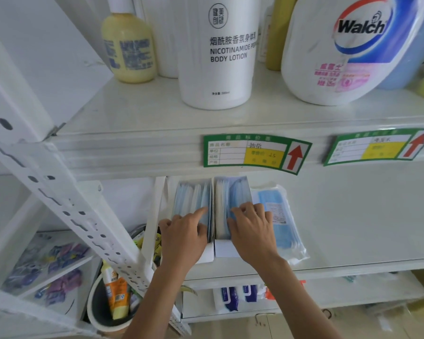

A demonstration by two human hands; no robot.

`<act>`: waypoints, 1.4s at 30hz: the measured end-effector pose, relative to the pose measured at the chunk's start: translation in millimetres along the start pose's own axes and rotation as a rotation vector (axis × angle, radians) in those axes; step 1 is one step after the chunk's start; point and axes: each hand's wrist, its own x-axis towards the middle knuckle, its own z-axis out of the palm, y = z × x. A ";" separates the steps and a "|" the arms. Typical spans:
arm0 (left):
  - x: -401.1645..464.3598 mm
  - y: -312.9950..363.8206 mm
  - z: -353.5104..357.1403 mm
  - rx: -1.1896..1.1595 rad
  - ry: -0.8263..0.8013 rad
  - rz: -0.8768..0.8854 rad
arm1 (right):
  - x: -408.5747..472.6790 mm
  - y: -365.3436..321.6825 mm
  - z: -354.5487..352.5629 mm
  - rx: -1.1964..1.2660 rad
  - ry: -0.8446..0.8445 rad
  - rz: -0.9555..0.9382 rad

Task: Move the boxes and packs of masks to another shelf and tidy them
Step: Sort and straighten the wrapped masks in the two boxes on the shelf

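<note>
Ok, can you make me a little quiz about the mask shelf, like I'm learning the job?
1. True or false: the two open boxes of masks, the left box and the right box, stand side by side.
2. Where does the sealed pack of masks lie? A) left of both boxes B) right of both boxes C) on the shelf above
3. Fill in: the left hand is on the ___ box, and the right hand reaches into the other.

Key: 1 true. 2 B. 3 left.
</note>
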 end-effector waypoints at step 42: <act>8.3 46.7 -27.1 -0.448 0.260 0.023 | -9.3 -10.5 -9.5 0.090 -0.276 -0.052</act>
